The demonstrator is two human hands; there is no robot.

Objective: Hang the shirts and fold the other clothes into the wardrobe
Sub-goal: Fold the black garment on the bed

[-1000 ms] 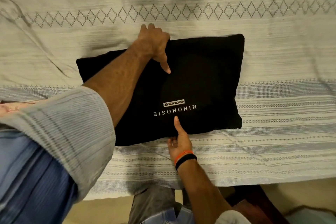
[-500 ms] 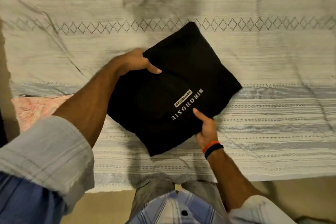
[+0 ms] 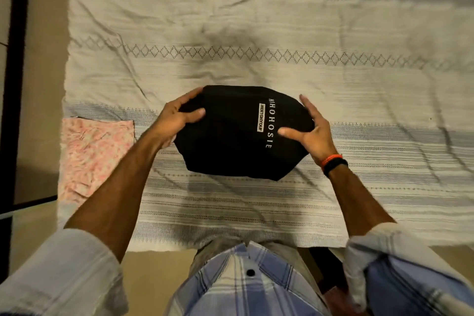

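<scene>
A folded black T-shirt [image 3: 238,133] sits between both hands above the striped bedsheet [image 3: 256,41], held from its two short sides with white lettering running along its right half. The left hand [image 3: 177,120] grips the shirt's 9 o'clock edge — thumb on top of the cloth, fingers curled round the far corner and under it. The right hand [image 3: 311,131] holds the 3 o'clock edge, thumb pressed onto the top face just beside the lettering, fingers reaching up round the far side toward 1 o'clock; an orange band and a black band sit on that wrist. The bundle sags a little at its 6 o'clock edge, whether it touches the sheet there cannot be told. At 9 o'clock from the shirt, well apart from it, a folded pink floral garment [image 3: 92,154] lies on the bed's left corner.
</scene>
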